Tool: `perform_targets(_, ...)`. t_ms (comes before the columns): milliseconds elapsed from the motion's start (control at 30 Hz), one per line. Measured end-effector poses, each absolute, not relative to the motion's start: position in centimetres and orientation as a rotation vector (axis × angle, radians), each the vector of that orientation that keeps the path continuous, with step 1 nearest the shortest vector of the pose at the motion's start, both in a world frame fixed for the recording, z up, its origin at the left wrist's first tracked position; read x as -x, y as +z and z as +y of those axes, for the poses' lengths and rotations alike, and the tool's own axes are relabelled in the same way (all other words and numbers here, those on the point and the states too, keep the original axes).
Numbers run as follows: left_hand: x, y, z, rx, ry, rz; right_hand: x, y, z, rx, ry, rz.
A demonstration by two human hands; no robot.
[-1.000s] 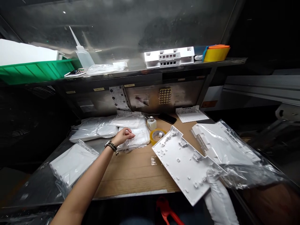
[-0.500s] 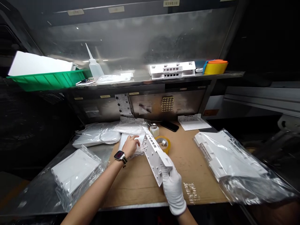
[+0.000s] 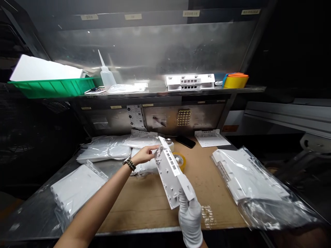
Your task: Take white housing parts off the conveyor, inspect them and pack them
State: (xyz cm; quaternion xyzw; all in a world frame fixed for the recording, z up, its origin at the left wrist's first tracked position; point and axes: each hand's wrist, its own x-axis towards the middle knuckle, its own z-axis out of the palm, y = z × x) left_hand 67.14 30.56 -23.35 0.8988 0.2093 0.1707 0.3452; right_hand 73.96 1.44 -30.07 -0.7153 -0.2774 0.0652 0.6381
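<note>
My right hand (image 3: 190,213), in a white glove, grips the near end of a white plastic panel (image 3: 172,174) and holds it up on edge above the cardboard-covered bench (image 3: 155,203). My bare left hand (image 3: 146,155), with a bead bracelet at the wrist, reaches to the panel's far end with pinched fingers touching its top corner. Whether something thin is between those fingers I cannot make out. A pile of clear plastic bags (image 3: 121,148) lies just behind and below my left hand.
A yellow tape roll (image 3: 181,160), a small bottle (image 3: 168,140) and a dark phone (image 3: 185,141) lie behind the panel. Bagged white panels rest at right (image 3: 248,179) and left (image 3: 74,187). The shelf above carries a green bin (image 3: 51,86), a squeeze bottle (image 3: 106,74), a white part (image 3: 190,82) and tape rolls (image 3: 236,80).
My left hand has lifted off the pile of bags and moved right to the panel's far corner. My right hand keeps the panel upright, slightly nearer to me.
</note>
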Motion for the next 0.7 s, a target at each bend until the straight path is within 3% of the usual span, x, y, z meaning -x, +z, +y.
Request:
perform_targets(267,-67.0,-21.0,25.9,-2.374,0.742,0.539,-73.9,-32.6,-1.0,1.723,0.270,-0.686)
perform_targets(433,-66.0,-21.7,19.8,-2.813,0.543,0.381,-75.7,-28.1,-2.2,1.647,0.450,-0.310)
perform_targets(567,-64.5,-22.9,15.9,-2.968,0.268,0.593,-77.0,-25.2,-3.6,1.324,0.715,-0.133)
perform_targets(700,-63.8,-23.2,12.0,-2.647,0.317,0.327,-76.5,-26.0,-3.9,1.492,0.503,-0.226)
